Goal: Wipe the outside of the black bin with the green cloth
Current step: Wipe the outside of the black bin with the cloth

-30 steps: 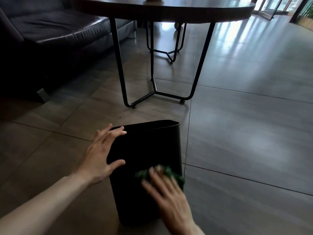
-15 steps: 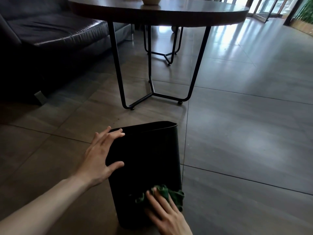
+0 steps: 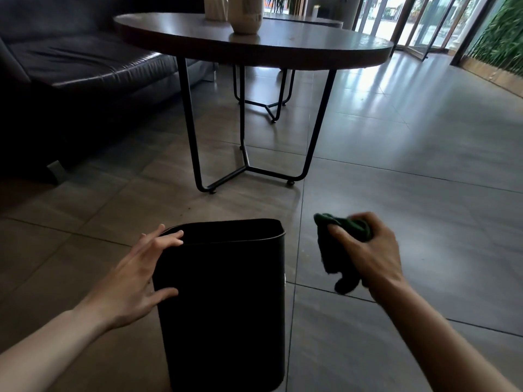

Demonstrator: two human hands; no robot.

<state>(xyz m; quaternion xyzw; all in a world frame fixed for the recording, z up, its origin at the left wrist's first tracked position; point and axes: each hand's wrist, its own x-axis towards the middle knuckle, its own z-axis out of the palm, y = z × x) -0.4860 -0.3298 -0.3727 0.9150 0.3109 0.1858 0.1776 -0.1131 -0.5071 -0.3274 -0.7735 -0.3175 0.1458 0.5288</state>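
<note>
Nearest us stands the tall black plastic bin (image 3: 223, 306), upright on the grey tiled floor (image 3: 396, 222), and we take it as our landmark. Our left hand (image 3: 135, 281) lies flat against its left side, fingers spread and released, the fingertips touching the rim and the thumb pressed on the near wall. To the right of the bin, apart from it and held above the floor, our right hand (image 3: 368, 258) is clenched around the crumpled dark green cloth (image 3: 339, 250), part of which hangs below the fist. Beyond the bin stands a round dark wooden table (image 3: 254, 43) on black metal legs, carrying a pale ceramic vase (image 3: 245, 14). Left of the bin and farther back sits a dark leather sofa (image 3: 70, 60).
</note>
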